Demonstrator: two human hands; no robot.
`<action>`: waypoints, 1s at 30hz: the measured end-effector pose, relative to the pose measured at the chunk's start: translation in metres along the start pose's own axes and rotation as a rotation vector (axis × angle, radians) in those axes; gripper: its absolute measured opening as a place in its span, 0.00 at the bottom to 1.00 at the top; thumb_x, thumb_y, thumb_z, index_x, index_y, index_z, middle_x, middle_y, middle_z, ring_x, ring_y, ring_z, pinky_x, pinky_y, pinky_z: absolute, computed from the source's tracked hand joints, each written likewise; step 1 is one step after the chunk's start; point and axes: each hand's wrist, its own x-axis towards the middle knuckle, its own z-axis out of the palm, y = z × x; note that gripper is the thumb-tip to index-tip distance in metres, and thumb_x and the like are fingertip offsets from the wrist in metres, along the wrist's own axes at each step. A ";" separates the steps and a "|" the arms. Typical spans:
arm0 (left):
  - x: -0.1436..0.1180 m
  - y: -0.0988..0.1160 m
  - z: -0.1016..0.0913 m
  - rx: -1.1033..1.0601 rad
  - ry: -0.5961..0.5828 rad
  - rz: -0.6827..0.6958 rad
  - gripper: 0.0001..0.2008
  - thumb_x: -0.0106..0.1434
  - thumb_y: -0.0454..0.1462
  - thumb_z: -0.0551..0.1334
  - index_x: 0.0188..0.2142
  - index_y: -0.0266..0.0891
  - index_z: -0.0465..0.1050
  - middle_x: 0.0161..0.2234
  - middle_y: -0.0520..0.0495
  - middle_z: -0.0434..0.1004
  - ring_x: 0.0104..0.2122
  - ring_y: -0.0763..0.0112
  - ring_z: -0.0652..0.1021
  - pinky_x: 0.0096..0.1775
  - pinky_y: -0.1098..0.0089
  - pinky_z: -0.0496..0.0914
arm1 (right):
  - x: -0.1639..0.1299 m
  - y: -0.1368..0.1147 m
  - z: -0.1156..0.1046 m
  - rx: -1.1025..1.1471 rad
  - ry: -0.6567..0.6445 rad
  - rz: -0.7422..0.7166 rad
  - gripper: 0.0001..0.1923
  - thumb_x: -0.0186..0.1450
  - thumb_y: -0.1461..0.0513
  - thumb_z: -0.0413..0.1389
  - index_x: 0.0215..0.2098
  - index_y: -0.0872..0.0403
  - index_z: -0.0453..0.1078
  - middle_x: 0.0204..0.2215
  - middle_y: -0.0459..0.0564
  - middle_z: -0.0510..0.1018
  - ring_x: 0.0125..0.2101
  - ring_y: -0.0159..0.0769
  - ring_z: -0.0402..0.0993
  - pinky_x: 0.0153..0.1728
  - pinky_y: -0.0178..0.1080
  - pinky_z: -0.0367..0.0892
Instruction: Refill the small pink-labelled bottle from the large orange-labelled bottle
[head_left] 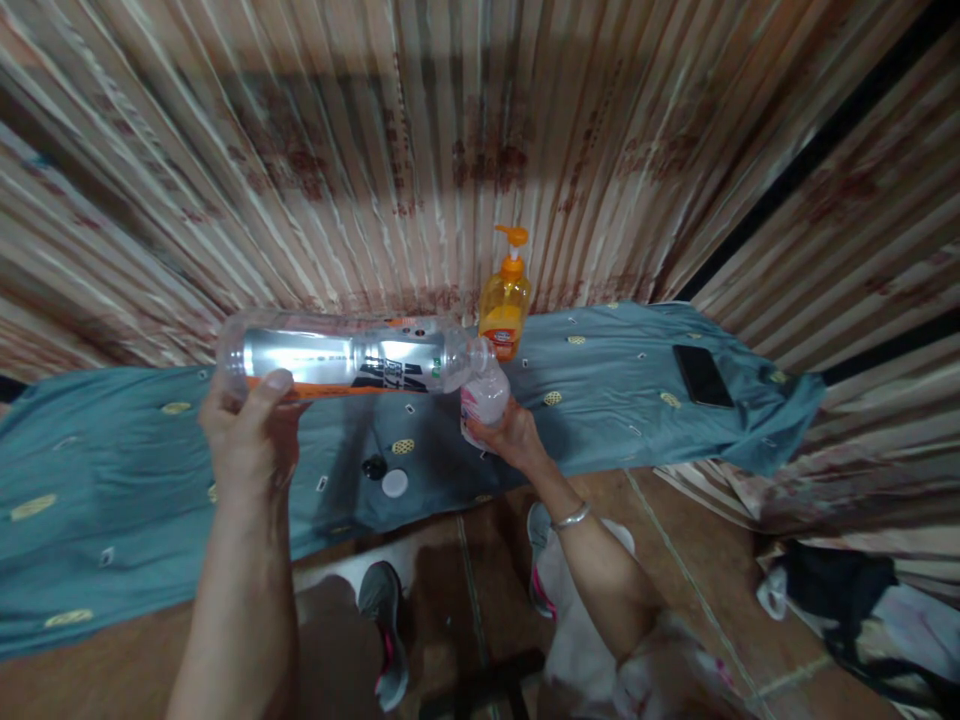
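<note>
My left hand [251,425] grips the base end of a large clear plastic bottle [352,358] with a black, white and orange label. The bottle lies nearly level, its open mouth at the right. That mouth meets the top of a small pale pink bottle [485,398], which my right hand [514,437] holds from below. Both bottles hang above a blue-grey patterned cloth [112,450] covering a long low surface. A white cap [394,483] and a small black cap [373,466] lie on the cloth under the large bottle.
An orange pump soap bottle [506,305] stands at the back by the striped curtain. A black phone [702,375] lies on the cloth's right end. My feet in grey shoes [384,615] rest on the brown floor. Dark bags [847,600] sit lower right.
</note>
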 end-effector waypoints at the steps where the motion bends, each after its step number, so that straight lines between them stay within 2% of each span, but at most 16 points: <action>1: 0.000 0.000 0.000 -0.001 0.000 -0.004 0.31 0.37 0.34 0.77 0.45 0.45 0.79 0.23 0.58 0.73 0.26 0.71 0.77 0.39 0.59 0.82 | 0.000 0.000 0.000 0.006 0.001 -0.003 0.32 0.60 0.52 0.70 0.58 0.58 0.72 0.44 0.62 0.88 0.47 0.55 0.87 0.47 0.48 0.80; 8: 0.001 0.000 0.001 -0.001 -0.004 0.019 0.40 0.37 0.34 0.76 0.54 0.47 0.77 0.31 0.56 0.79 0.29 0.72 0.78 0.39 0.65 0.80 | 0.000 -0.001 0.000 0.009 -0.010 0.010 0.33 0.60 0.52 0.71 0.59 0.56 0.71 0.46 0.60 0.88 0.49 0.55 0.87 0.49 0.48 0.80; 14: 0.000 0.005 0.006 0.032 -0.004 0.038 0.40 0.36 0.35 0.76 0.54 0.49 0.78 0.40 0.52 0.83 0.29 0.73 0.77 0.37 0.67 0.78 | 0.000 -0.004 -0.003 0.000 -0.027 0.020 0.33 0.61 0.52 0.71 0.59 0.56 0.71 0.46 0.60 0.88 0.49 0.55 0.87 0.49 0.47 0.80; 21: 0.000 0.004 0.003 0.081 0.000 0.027 0.41 0.36 0.38 0.77 0.54 0.48 0.79 0.45 0.49 0.83 0.25 0.79 0.69 0.27 0.75 0.67 | -0.001 -0.006 -0.007 0.004 -0.043 0.022 0.34 0.61 0.52 0.70 0.60 0.58 0.70 0.47 0.62 0.88 0.50 0.56 0.86 0.51 0.48 0.79; 25: 0.000 0.004 0.004 0.088 -0.014 0.038 0.40 0.37 0.39 0.78 0.54 0.48 0.79 0.44 0.50 0.83 0.28 0.75 0.73 0.34 0.70 0.74 | 0.000 -0.003 -0.004 0.009 -0.031 0.008 0.34 0.61 0.51 0.70 0.59 0.58 0.71 0.46 0.62 0.88 0.49 0.56 0.87 0.50 0.49 0.80; 30: -0.001 0.005 0.007 0.060 -0.040 0.060 0.39 0.37 0.41 0.79 0.53 0.47 0.79 0.44 0.48 0.83 0.40 0.62 0.82 0.49 0.59 0.78 | 0.001 -0.002 -0.002 0.003 -0.023 0.016 0.34 0.61 0.51 0.71 0.59 0.58 0.71 0.46 0.62 0.88 0.49 0.56 0.87 0.50 0.49 0.80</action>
